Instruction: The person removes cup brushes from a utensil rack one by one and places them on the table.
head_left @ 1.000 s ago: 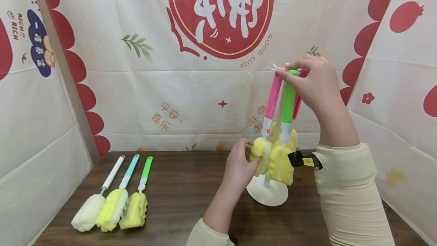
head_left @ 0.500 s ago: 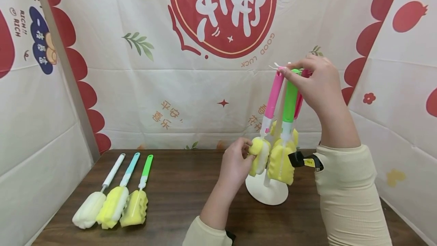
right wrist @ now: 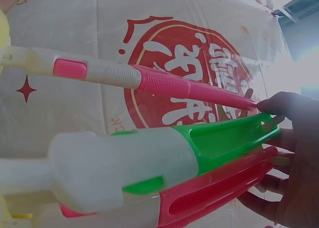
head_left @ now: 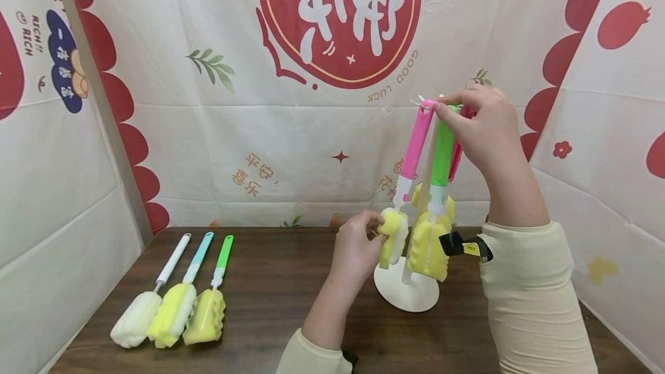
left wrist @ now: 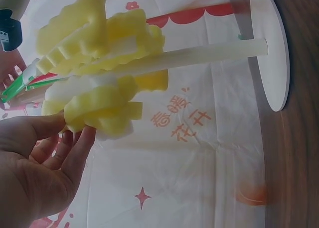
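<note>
A pink-handled sponge bottle brush (head_left: pixel 417 146) hangs slanted on the left side of a white hook stand (head_left: pixel 407 296). My left hand (head_left: pixel 357 250) pinches its yellow-and-white sponge head (left wrist: pixel 102 108) between thumb and fingers. At the stand's top, the thumb and forefinger of my right hand (head_left: pixel 484 126) pinch the tip of the pink handle (right wrist: pixel 199 90); the other fingers bend behind the hooks. Right beside it hangs a green-handled brush (head_left: pixel 441 154) with a yellow sponge. Behind that, a red-pink-handled brush (right wrist: pixel 217 190) is partly hidden in the head view.
Three more sponge brushes lie side by side at the left of the dark wooden table (head_left: pixel 280 305): a white one (head_left: pixel 137 319), a light-blue-handled one (head_left: pixel 172 313) and a green-handled one (head_left: pixel 205 316). A printed cloth (head_left: pixel 291 131) stands behind the table.
The pink-handled brush's sponge has swung slightly left, away from the green-handled brush, with my left hand. My right thumb has slid right, uncovering more of the pink handle's end.
</note>
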